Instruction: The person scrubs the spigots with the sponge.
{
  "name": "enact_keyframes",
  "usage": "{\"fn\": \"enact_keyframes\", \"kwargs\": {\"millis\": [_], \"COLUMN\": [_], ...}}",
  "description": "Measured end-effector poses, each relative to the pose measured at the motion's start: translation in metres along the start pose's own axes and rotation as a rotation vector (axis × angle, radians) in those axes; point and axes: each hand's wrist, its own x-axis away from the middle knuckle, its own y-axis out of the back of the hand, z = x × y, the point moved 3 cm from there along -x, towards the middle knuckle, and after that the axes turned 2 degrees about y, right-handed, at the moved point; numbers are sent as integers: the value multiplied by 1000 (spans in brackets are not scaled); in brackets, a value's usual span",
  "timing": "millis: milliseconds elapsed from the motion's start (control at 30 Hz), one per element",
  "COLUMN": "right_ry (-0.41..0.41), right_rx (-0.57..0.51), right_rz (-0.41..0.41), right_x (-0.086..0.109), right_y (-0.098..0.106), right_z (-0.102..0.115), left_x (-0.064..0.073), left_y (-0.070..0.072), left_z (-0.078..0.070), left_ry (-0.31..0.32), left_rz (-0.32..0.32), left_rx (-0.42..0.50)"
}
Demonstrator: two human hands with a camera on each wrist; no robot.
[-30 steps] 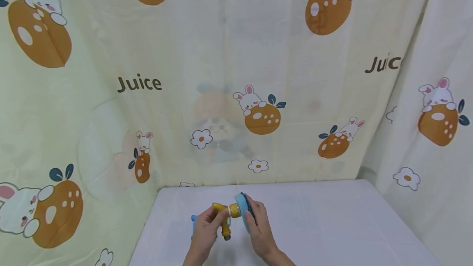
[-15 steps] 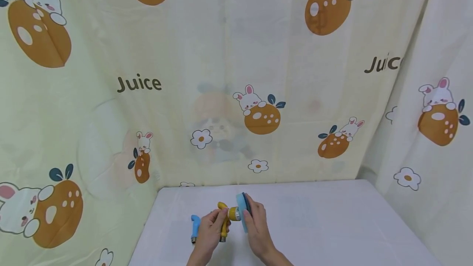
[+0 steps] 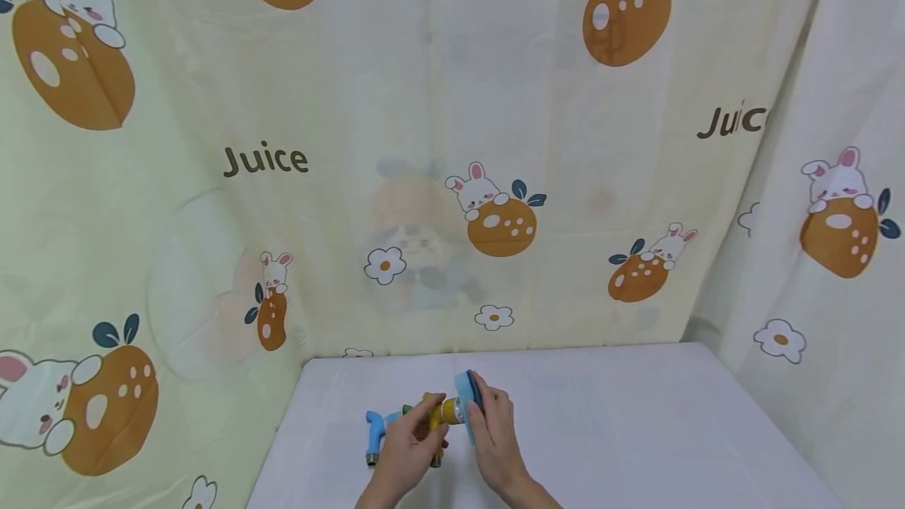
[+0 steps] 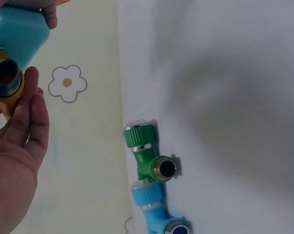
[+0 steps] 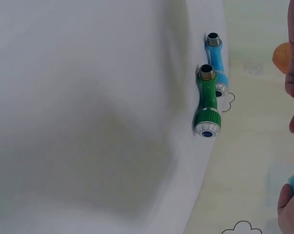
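Two angled, threaded-ended fittings, one blue point(image 3: 375, 434) and one green point(image 4: 146, 163), lie on the white table point(image 3: 608, 422). The left hand point(image 3: 405, 452) pinches a third, yellow fitting point(image 3: 449, 412) above it; the right hand point(image 3: 499, 444) grips one light-blue, dark-backed block sponge point(image 3: 465, 399) at its collar.

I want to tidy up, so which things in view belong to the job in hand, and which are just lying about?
In the job:
- yellow hose nozzle, held by the left hand
- light-blue sponge, held by the right hand

Apparently just lying about:
- green hose nozzle, on the white table
- blue hose nozzle, near the green one
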Motion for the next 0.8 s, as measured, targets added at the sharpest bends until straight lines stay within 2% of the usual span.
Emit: {"fn": "enact_keyframes", "kwargs": {"millis": [100, 167, 333, 467, 600, 700, 800], "right_ry": [-8, -3, -7, -10, 5, 25, 44], "right_rx": [2, 4, 14, 50, 105, 153, 185], "right_rz": [13, 22, 37, 43, 28, 10, -6], "right_x": [0, 0, 0, 0, -1, -2, -4], "right_y": [-1, -2, -4, -5, -4, -3, -4], "right_z": [-1, -1, 0, 0, 0, 0, -1], "left_x": [-1, -1, -2, 0, 1, 1, 1], "left_y": [1, 0, 0, 0, 0, 1, 1], "left_z": [-1, -1, 0, -1, -4, -4, -4], "left_ry": [-55, -55, 8, 24, -93, -185, -210], "left_rz": [-5, -16, -56, -126, -180, -170, -146], "left_rx": [-113, -174, -275, -340, -427, -467, -473]}}
